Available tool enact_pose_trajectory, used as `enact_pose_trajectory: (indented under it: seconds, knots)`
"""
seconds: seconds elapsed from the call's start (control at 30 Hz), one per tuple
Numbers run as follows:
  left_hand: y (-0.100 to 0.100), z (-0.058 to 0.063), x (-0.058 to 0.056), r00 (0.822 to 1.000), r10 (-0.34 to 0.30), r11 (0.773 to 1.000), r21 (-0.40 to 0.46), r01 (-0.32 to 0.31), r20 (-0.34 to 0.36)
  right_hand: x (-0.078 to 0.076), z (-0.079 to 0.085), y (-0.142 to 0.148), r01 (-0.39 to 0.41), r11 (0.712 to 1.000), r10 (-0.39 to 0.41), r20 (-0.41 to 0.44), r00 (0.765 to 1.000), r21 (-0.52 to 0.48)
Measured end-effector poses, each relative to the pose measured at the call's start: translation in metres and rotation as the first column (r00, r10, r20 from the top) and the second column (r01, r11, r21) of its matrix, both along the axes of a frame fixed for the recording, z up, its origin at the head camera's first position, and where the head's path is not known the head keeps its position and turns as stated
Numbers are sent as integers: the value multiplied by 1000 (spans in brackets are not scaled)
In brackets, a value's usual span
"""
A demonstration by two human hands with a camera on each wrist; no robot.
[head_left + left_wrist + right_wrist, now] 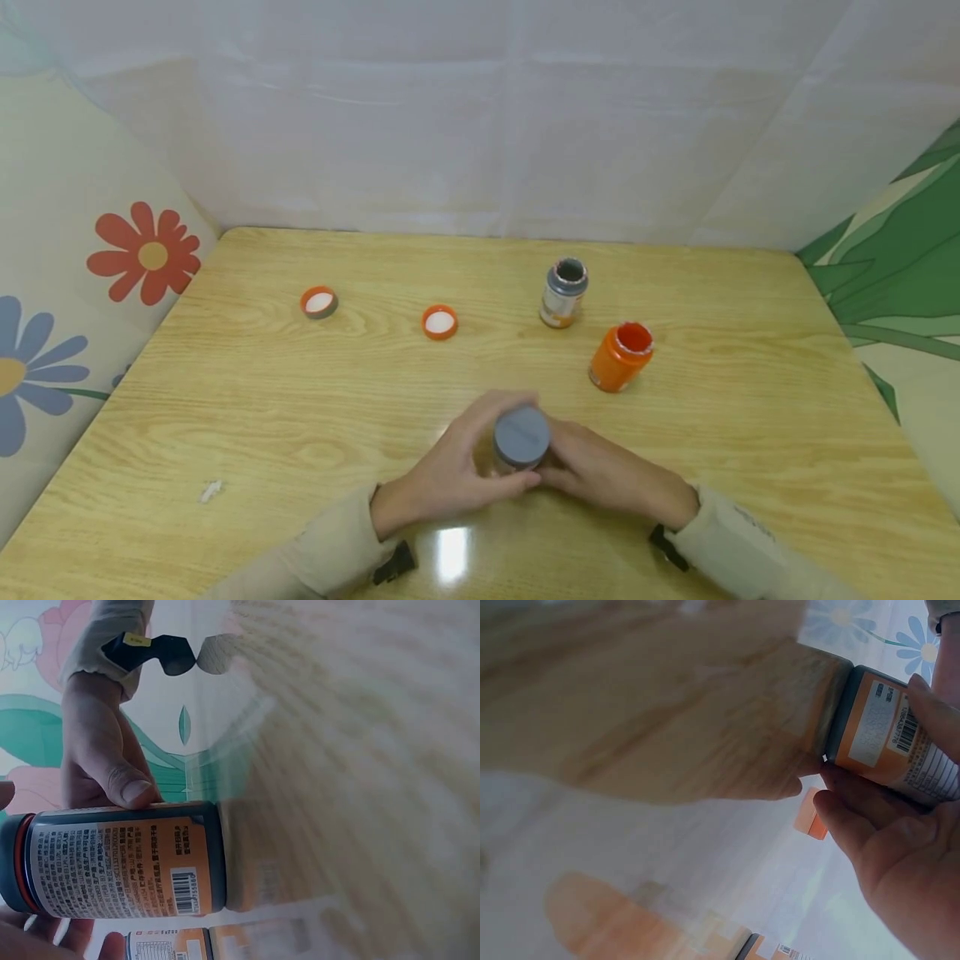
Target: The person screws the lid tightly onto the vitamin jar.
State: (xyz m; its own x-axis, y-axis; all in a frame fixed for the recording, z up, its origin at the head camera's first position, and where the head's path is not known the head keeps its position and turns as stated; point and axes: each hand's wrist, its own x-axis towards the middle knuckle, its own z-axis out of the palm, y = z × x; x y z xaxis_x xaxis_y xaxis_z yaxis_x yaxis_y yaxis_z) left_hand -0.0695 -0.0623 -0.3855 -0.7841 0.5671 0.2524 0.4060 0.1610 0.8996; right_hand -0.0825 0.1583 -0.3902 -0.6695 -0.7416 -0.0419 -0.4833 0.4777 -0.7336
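A jar with a grey lid and an orange-and-white printed label stands upright at the table's front middle. Curving around the lid, my left hand has its thumb on the near side and its fingers on the far side. My right hand grips the jar's body from the right, its thumb pressed low on the label side. A red-orange ring shows between lid and body in the left wrist view. Part of the right fingers is hidden behind the jar in the head view.
Beyond the hands stand an uncapped grey jar and an uncapped orange jar, both with ragged rims. Two lids lie inside-up: a grey one and an orange one. A white scrap lies at the left on the wooden table.
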Motion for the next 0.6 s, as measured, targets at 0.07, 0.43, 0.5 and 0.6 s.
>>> enact_pose_trajectory:
  seconds: [0.07,0.43,0.5,0.6]
  knots:
    - [1,0,1,999,39,999,-10,-40,-12,0,0,0,4,1000,-4,2,1000,9]
    - [2,-2,-1,985,104,994,31,-101,-138,1,-1,0,7,1000,-7,-16,1000,11]
    - [1,-2,-1,985,90,996,33,-86,-148,1,-1,0,3,1000,-3,-21,1000,2]
    - [0,-1,-1,988,74,997,22,-72,-138,0,-1,-1,-3,1000,3,-6,1000,-22]
